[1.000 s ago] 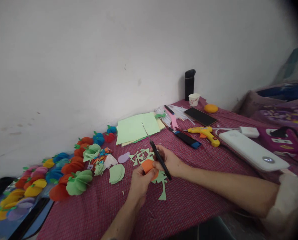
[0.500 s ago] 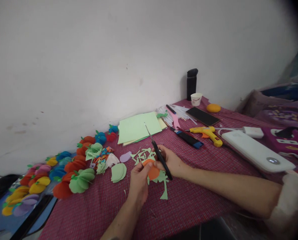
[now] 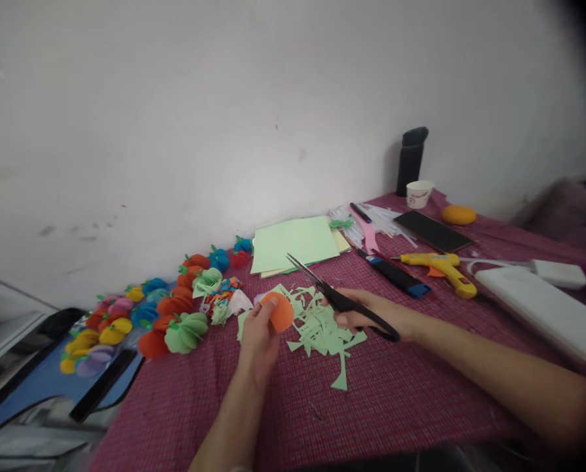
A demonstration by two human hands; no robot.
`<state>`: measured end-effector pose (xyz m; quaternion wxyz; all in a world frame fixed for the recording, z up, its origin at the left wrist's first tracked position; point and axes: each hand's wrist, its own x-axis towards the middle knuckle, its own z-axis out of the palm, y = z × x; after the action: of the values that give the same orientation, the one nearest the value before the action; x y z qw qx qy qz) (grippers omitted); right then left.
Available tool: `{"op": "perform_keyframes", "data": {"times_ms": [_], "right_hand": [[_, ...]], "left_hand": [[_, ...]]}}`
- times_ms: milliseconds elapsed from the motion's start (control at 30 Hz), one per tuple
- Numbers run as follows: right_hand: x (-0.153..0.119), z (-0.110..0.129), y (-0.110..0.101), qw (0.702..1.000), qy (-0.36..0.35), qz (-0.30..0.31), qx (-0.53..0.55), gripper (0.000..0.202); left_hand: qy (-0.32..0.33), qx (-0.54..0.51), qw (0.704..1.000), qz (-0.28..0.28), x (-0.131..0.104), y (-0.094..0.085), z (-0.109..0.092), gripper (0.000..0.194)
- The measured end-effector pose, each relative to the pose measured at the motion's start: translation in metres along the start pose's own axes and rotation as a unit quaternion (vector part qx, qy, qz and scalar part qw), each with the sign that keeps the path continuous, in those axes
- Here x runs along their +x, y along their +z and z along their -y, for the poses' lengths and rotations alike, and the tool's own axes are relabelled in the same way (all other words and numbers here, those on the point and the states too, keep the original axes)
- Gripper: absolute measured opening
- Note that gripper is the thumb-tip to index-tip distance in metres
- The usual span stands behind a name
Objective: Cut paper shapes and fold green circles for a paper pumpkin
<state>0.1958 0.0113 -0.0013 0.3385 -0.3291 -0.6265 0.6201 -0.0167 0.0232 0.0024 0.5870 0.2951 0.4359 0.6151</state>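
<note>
Between the thumb and fingers of my left hand [image 3: 259,331] is a rounded orange paper piece [image 3: 282,313]. My right hand [image 3: 366,308] grips black-handled scissors [image 3: 339,298], whose blades point up and to the left, apart from the paper. Under and between the hands lies a heap of light green paper scraps [image 3: 322,331]. Partly hidden behind my left hand are light green cut pieces [image 3: 240,324]. To the left sit many-leaved paper pumpkins, among them a green one [image 3: 187,332] and an orange one [image 3: 154,337].
Green paper sheets [image 3: 295,244] lie against the wall. Toward the right are a blue-black cutter [image 3: 396,274], a yellow glue gun [image 3: 440,265], a phone [image 3: 433,229], a white power bank [image 3: 543,308], a paper cup [image 3: 419,194] and a black bottle [image 3: 411,162].
My hands have moved apart: the left carries the orange paper left, while the scissors have shifted right, away from it. The whole view has also turned somewhat left.
</note>
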Motion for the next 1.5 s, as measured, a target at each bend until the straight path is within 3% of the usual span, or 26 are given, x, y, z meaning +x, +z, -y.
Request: {"op": "perform_keyframes", "data": {"times_ms": [133,200,400,700,1500], "right_hand": [[-0.005,0.004,-0.003,0.993,0.052,0.107,0.008,0.038],[-0.005,0.002,0.000,0.989,0.075,0.129,0.023,0.037],[-0.002,-0.005,0.008,0.986,0.115,0.113,0.048,0.032],[0.001,-0.018,0.017,0.989,0.088,0.091,0.078,0.033],[0.005,-0.025,0.024,0.993,0.085,0.052,0.068,0.033]], "left_hand": [[0.026,-0.040,0.999,-0.018,0.010,-0.010,-0.014,0.016],[0.026,-0.048,0.998,-0.021,0.012,-0.012,-0.016,0.016],[0.026,-0.048,0.998,-0.008,0.007,-0.007,-0.012,0.016],[-0.011,-0.006,1.000,0.009,-0.005,0.002,0.007,0.021],[-0.054,-0.028,0.998,-0.009,-0.010,0.009,0.011,0.023]]}}
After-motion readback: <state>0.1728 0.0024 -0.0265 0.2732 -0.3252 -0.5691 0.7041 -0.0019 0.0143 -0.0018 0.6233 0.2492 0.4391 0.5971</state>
